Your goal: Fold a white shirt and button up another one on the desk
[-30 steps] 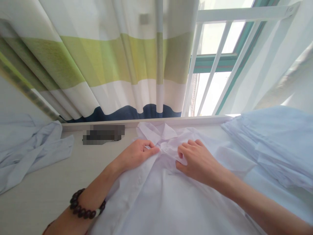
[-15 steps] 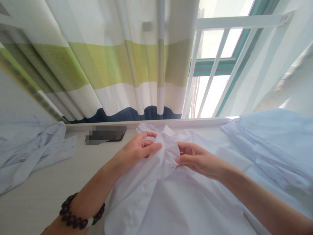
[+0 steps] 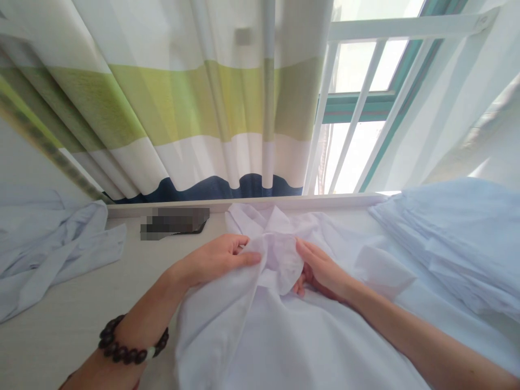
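A white shirt [image 3: 284, 336] lies spread on the pale table [image 3: 60, 336], its collar pointing toward the window. My left hand [image 3: 215, 260] pinches the shirt's front edge near the collar and lifts a fold of it. My right hand [image 3: 320, 271] sits just to the right, fingers curled under and around the same raised bunch of cloth, partly hidden by it. A dark bead bracelet [image 3: 130, 346] circles my left wrist.
A stack of folded light-blue garments [image 3: 455, 244] lies at the right. A crumpled light-blue shirt [image 3: 49, 249] rests at the left. A dark blurred flat object [image 3: 174, 223] lies by the sill. Striped curtains [image 3: 182, 108] and a barred window [image 3: 357, 108] stand behind.
Both hands went from pressing on the shirt near the collar to gripping and raising a fold of it. My right hand has slid under the cloth.
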Tool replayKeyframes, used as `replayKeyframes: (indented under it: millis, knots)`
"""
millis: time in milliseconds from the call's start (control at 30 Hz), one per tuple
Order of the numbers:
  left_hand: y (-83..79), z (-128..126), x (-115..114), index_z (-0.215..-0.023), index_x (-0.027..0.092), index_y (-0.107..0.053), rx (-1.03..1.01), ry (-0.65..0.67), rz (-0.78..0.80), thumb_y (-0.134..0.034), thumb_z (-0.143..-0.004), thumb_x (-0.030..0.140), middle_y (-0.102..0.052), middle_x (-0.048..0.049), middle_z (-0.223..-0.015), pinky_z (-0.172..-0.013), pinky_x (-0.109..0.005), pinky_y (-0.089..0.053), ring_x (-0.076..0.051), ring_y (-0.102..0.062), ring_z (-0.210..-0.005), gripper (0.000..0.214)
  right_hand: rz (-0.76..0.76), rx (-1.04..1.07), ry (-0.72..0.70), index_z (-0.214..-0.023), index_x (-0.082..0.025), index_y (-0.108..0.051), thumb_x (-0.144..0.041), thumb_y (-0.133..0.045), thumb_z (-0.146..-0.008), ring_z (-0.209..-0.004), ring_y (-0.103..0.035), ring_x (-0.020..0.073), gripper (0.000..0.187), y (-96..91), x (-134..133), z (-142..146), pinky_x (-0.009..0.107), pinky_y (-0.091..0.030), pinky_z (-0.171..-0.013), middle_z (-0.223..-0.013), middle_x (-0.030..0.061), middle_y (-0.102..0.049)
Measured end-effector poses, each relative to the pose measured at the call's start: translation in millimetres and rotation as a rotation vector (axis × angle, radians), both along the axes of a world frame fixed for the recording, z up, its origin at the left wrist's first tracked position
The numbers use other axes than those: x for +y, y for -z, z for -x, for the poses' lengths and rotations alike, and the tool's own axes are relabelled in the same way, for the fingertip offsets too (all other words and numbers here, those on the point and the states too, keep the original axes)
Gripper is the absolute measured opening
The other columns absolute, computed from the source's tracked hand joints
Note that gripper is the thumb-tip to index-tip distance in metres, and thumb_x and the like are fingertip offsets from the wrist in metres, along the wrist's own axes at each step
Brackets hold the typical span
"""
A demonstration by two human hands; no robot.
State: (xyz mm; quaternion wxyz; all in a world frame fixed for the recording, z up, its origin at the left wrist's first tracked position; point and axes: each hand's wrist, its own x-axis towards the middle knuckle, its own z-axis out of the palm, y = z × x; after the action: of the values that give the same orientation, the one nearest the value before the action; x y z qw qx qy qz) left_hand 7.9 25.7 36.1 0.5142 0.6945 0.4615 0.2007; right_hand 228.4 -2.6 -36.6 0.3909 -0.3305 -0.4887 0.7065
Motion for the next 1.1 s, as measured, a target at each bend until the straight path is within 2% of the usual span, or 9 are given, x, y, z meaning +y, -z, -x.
replayKeyframes:
  millis: [100, 167, 267, 433, 533, 667, 800, 933, 1100]
  knots:
    - [3.0, -0.8, 2.0, -0.096, 0.019, -0.056, -0.085, 0.067, 0.222, -0.066, -0.076, 0.052, -0.07, -0.0051, -0.079, -0.054, -0.025, -0.048, -0.02, -0.066, -0.068, 0.04, -0.134, -0.032, -0.102, -0.104, -0.019, -0.056, -0.052, -0.073, -0.072, -0.066, -0.059, 0.0132, 0.049, -4.3, -0.5, -1.3, 0.026, -0.048, -0.063, -0.072, -0.0015, -0.061]
    - [6.0, -0.9, 4.5, -0.096, 0.021, -0.048, -0.074, 0.006, 0.185, -0.066, -0.076, 0.051, -0.067, -0.0009, -0.073, -0.047, -0.022, -0.043, -0.015, -0.061, -0.055, 0.04, -0.163, -0.082, -0.098, -0.099, -0.019, -0.059, -0.04, -0.078, -0.069, -0.069, -0.056, 0.0118, 0.041, -7.1, -1.8, -0.6, 0.025, -0.045, -0.066, -0.075, -0.0027, -0.059]
    - [5.3, -0.6, 5.7, -0.089, 0.022, -0.043, 0.033, -0.027, -0.018, -0.065, -0.076, 0.046, -0.061, 0.0031, -0.07, -0.05, -0.022, -0.043, -0.014, -0.056, -0.057, 0.035, -0.188, -0.236, -0.064, -0.081, -0.018, -0.059, -0.034, -0.067, -0.079, -0.06, -0.047, 0.0091, 0.018, -12.1, -5.2, 2.1, 0.022, -0.038, -0.057, -0.069, -0.0039, -0.054]
    - [-13.1, 2.2, -2.6, -0.076, 0.021, -0.055, 0.402, 0.06, -0.543, -0.067, -0.073, 0.03, -0.055, 0.0017, -0.083, -0.068, -0.025, -0.042, -0.017, -0.054, -0.077, 0.016, -0.317, -0.387, -0.027, -0.071, -0.018, -0.056, -0.031, -0.057, -0.083, -0.056, -0.041, 0.0092, 0.018, -18.8, -11.8, 5.7, 0.022, -0.032, -0.052, -0.064, -0.0042, -0.048]
    - [-23.5, 6.5, -10.4, -0.081, 0.024, -0.061, 0.469, 0.162, -0.599, -0.063, -0.078, 0.027, -0.056, 0.002, -0.088, -0.067, -0.024, -0.04, -0.015, -0.053, -0.074, 0.005, -0.398, -0.443, 0.001, -0.071, -0.018, -0.058, -0.03, -0.063, -0.078, -0.056, -0.04, 0.0091, 0.015, -17.8, -13.9, 7.7, 0.022, -0.032, -0.051, -0.062, -0.0048, -0.047]
    - [-30.4, 9.5, -22.8, -0.083, 0.025, -0.059, 0.503, 0.158, -0.663, -0.06, -0.078, 0.02, -0.056, 0.0037, -0.077, -0.061, -0.023, -0.036, -0.014, -0.05, -0.063, 0.007, -0.409, -0.43, 0.032, -0.07, -0.016, -0.059, -0.021, -0.059, -0.077, -0.056, -0.041, 0.0086, 0.008, -13.1, -13.9, 10.0, 0.021, -0.033, -0.052, -0.061, -0.0047, -0.049]
    - [-30.8, 3.0, -36.2, -0.08, 0.024, -0.061, 0.596, 0.207, -0.53, -0.058, -0.08, 0.025, -0.059, 0.0029, -0.068, -0.056, -0.025, -0.035, -0.015, -0.052, -0.06, 0.003, -0.378, -0.404, 0.099, -0.071, -0.016, -0.059, -0.02, -0.055, -0.079, -0.057, -0.047, 0.0098, 0.009, -7.9, -13.0, 10.0, 0.021, -0.036, -0.052, -0.063, -0.0031, -0.054]
    - [-21.6, -6.4, -40.0, -0.077, 0.02, -0.064, 0.786, 0.194, -0.351, -0.052, -0.083, 0.047, -0.063, -0.0044, -0.069, -0.055, -0.028, -0.035, -0.021, -0.057, -0.062, 0.03, -0.285, -0.396, 0.169, -0.078, -0.016, -0.06, -0.021, -0.057, -0.078, -0.062, -0.056, 0.0128, 0.006, -3.8, -12.1, 9.3, 0.022, -0.042, -0.055, -0.068, -0.0008, -0.061]
    - [-4.7, -13.1, -30.5, -0.062, 0.019, -0.06, 0.921, 0.156, -0.328, -0.063, -0.073, 0.036, -0.062, -0.0068, -0.063, -0.052, -0.029, -0.031, -0.023, -0.057, -0.058, 0.021, -0.275, -0.386, 0.164, -0.073, -0.019, -0.055, -0.021, -0.054, -0.078, -0.055, -0.05, 0.0102, 0.006, -2.6, -10.4, 7.9, 0.021, -0.037, -0.051, -0.06, -0.0043, -0.054]
